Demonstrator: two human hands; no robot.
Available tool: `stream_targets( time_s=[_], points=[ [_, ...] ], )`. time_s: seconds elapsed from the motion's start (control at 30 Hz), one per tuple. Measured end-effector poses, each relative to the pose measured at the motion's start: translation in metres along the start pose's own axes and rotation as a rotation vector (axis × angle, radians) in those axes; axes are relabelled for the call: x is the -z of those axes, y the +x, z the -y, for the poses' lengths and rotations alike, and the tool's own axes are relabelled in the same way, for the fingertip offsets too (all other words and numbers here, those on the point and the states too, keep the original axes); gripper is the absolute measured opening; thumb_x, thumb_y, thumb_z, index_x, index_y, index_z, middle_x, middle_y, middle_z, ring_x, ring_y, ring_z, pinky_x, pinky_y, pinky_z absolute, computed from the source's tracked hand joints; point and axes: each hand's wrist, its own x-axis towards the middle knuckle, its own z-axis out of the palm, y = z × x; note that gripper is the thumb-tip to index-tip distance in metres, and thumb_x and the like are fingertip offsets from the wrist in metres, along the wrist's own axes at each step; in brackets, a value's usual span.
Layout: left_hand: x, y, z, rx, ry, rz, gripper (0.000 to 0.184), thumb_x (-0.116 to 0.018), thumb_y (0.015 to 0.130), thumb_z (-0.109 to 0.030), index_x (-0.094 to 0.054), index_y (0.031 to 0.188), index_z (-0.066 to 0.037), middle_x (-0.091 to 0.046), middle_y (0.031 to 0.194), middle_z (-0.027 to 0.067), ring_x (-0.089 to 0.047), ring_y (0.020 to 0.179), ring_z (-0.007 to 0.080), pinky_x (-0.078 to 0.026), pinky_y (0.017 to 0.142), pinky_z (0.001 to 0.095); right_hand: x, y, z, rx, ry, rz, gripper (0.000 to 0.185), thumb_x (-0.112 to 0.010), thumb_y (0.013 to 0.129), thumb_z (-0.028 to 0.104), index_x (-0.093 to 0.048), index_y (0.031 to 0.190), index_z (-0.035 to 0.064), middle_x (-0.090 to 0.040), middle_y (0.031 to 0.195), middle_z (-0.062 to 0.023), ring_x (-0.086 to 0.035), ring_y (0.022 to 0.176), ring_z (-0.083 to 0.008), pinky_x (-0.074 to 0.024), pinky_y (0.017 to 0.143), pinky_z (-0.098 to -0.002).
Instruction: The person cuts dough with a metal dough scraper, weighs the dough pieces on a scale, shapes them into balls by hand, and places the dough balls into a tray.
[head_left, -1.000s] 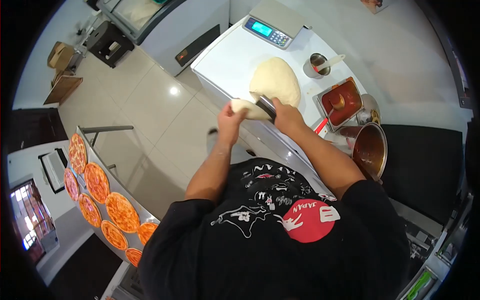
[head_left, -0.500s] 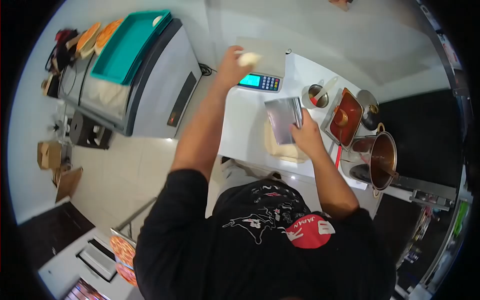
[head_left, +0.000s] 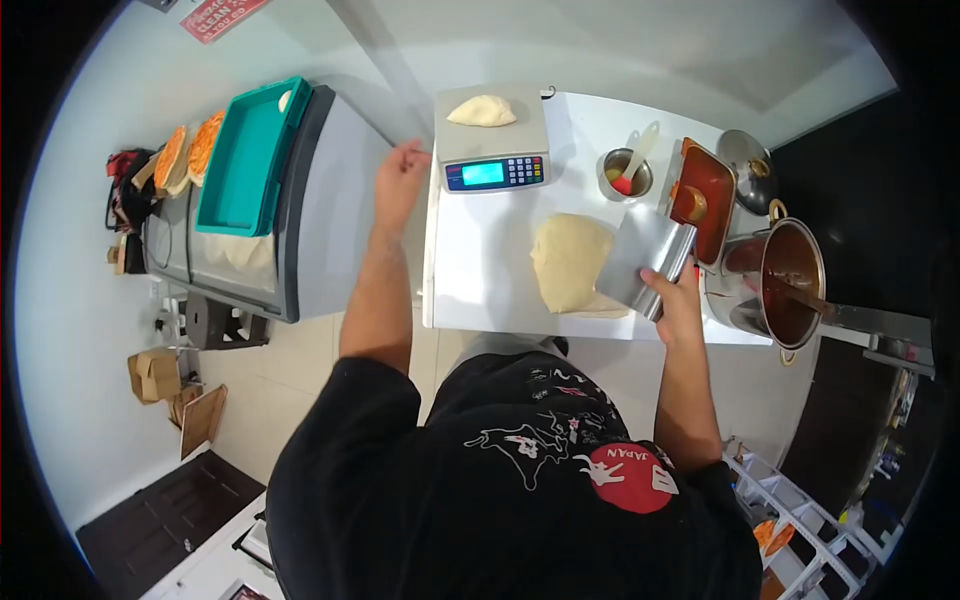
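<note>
A piece of dough (head_left: 482, 111) rests on the platform of the digital scale (head_left: 541, 140), whose display is lit. My left hand (head_left: 402, 172) is just left of the scale, apart from it, fingers loosely spread and holding nothing. In my right hand (head_left: 679, 300) is a metal dough scraper (head_left: 640, 252), gripped by its rolled handle. The wide blade hangs at the right side of a large dough lump (head_left: 568, 262) on the white table (head_left: 475, 270) and covers part of the view there. Whether blade and dough touch, I cannot tell.
Right of the scale stands a metal cup (head_left: 608, 178) with utensils. Beyond it are a sauce pan (head_left: 716, 215) with a ladle, a lid (head_left: 748, 170) and a large pot (head_left: 822, 265). Left, a teal tray (head_left: 240, 170) lies on a chest-like appliance (head_left: 335, 200).
My left hand has let go of the dough piece, now on the scale, and moved left off it. The scraper in my right hand has moved right, uncovering more of the large dough.
</note>
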Motion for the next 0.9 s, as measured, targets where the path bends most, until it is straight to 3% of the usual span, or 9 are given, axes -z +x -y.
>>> stream_targets(
  time_s=[0.17, 0.3, 0.43, 0.5, 0.6, 0.63, 0.7, 0.83, 0.9],
  points=[
    [-0.008, -0.094, 0.004, 0.176, -0.017, 0.043, 0.03, -0.07, 0.094, -0.012, -0.069, 0.122, 0.001, -0.073, 0.094, 0.0033, -0.062, 0.079, 0.009, -0.051, 0.073, 0.0252, -0.004, 0.02, -0.004, -0.132, 0.117, 0.214, 0.059, -0.066, 0.082, -0.008, -0.051, 0.138, 0.0007, -0.065, 0.118, -0.0106, -0.064, 0.105, -0.0218, -0.0513, 0.094, -0.0353],
    [0.004, -0.11, 0.001, 0.182, -0.071, 0.036, 0.03, -0.072, 0.092, -0.011, -0.07, 0.119, 0.002, -0.073, 0.094, 0.0033, -0.061, 0.079, 0.0072, -0.05, 0.073, 0.0237, -0.016, 0.046, -0.02, -0.087, -0.075, 0.29, 0.058, -0.063, 0.082, -0.008, -0.051, 0.139, -0.0005, -0.066, 0.119, -0.0102, -0.064, 0.107, -0.0215, -0.0515, 0.094, -0.0366],
    [0.027, -0.054, 0.012, 0.087, 0.05, 0.021, 0.033, -0.073, 0.09, -0.011, -0.07, 0.12, 0.002, -0.075, 0.096, 0.0067, -0.067, 0.081, 0.0115, -0.052, 0.075, 0.0259, -0.077, 0.058, -0.013, 0.186, -0.316, 0.209, 0.057, -0.062, 0.082, -0.004, -0.051, 0.138, -0.0001, -0.067, 0.115, -0.0152, -0.066, 0.104, -0.0256, -0.0517, 0.094, -0.0381],
    [0.017, -0.008, 0.008, -0.006, 0.1, 0.072, 0.033, -0.073, 0.091, -0.011, -0.069, 0.122, 0.0, -0.075, 0.102, 0.0092, -0.069, 0.088, 0.0151, -0.053, 0.08, 0.0285, -0.136, 0.068, 0.017, 0.476, -0.837, 0.165, 0.058, -0.062, 0.082, 0.002, -0.05, 0.139, 0.0013, -0.068, 0.109, -0.0244, -0.068, 0.102, -0.036, -0.0526, 0.092, -0.0419],
    [-0.028, 0.061, 0.008, -0.407, 0.179, -0.029, 0.027, -0.072, 0.089, -0.008, -0.071, 0.116, -0.004, -0.075, 0.103, 0.0162, -0.072, 0.099, 0.0307, -0.056, 0.087, 0.0373, -0.244, 0.114, 0.032, 0.496, -1.118, 0.069, 0.052, -0.061, 0.083, 0.006, -0.048, 0.133, 0.0025, -0.068, 0.1, -0.0309, -0.067, 0.097, -0.048, -0.0536, 0.087, -0.0508],
    [-0.04, 0.078, 0.018, -0.406, 0.16, -0.019, 0.027, -0.072, 0.089, -0.008, -0.071, 0.116, -0.004, -0.075, 0.103, 0.0162, -0.072, 0.099, 0.0307, -0.056, 0.087, 0.0373, -0.272, 0.131, 0.032, 0.531, -1.229, 0.07, 0.049, -0.061, 0.083, 0.006, -0.048, 0.13, 0.0027, -0.069, 0.097, -0.0307, -0.067, 0.096, -0.0492, -0.0538, 0.085, -0.0535],
    [-0.053, 0.105, 0.042, -0.49, 0.32, 0.063, 0.031, -0.074, 0.083, -0.009, -0.073, 0.114, -0.007, -0.073, 0.116, 0.0139, -0.064, 0.117, 0.0344, -0.052, 0.1, 0.0429, -0.312, 0.16, 0.029, 0.511, -1.326, 0.052, 0.041, -0.063, 0.084, 0.009, -0.049, 0.122, 0.0029, -0.069, 0.094, -0.0291, -0.068, 0.093, -0.0481, -0.0546, 0.082, -0.0532],
    [-0.041, 0.12, 0.044, -0.505, 0.314, 0.151, 0.019, -0.071, 0.082, -0.008, -0.074, 0.1, -0.005, -0.072, 0.097, 0.0178, -0.067, 0.099, 0.0414, -0.056, 0.087, 0.046, -0.342, 0.185, 0.022, 0.486, -1.499, 0.059, 0.034, -0.066, 0.086, 0.013, -0.05, 0.115, 0.0027, -0.07, 0.092, -0.0268, -0.07, 0.091, -0.0459, -0.0553, 0.08, -0.053],
    [-0.036, 0.126, 0.042, -0.455, 0.359, 0.218, 0.021, -0.07, 0.083, -0.009, -0.074, 0.103, -0.005, -0.073, 0.099, 0.0178, -0.068, 0.098, 0.0406, -0.056, 0.088, 0.0462, -0.35, 0.191, 0.01, 0.47, -1.539, 0.07, 0.034, -0.065, 0.086, 0.013, -0.05, 0.115, 0.0025, -0.07, 0.092, -0.0264, -0.07, 0.092, -0.0453, -0.0552, 0.08, -0.053]
  ],
)
